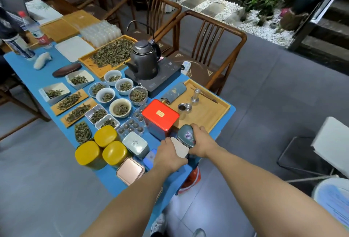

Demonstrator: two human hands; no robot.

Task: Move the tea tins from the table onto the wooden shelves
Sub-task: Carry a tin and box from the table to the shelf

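Several tea tins stand at the near end of the blue table (pixel 28 77). My left hand (pixel 169 156) grips a pale beige tin (pixel 180 148) from its left side. My right hand (pixel 203 142) grips a dark teal tin with a purple flower (pixel 186 135) right beside it. Behind them stands a tall tin with a red lid (pixel 160 115). To the left are three yellow round tins (pixel 105 135), a silver-grey tin (pixel 135 143), a rose-pink tin (pixel 130 170) and a small blue tin (pixel 150 158). No wooden shelves are in view.
Bowls and trays of loose tea (pixel 113 52) cover the table's middle. A dark kettle (pixel 144 60) sits on a black heater. A wooden tray (pixel 205 112) holds small metal pieces. Wooden chairs (pixel 209 47) stand beyond the table, a white folding chair (pixel 330 147) at right.
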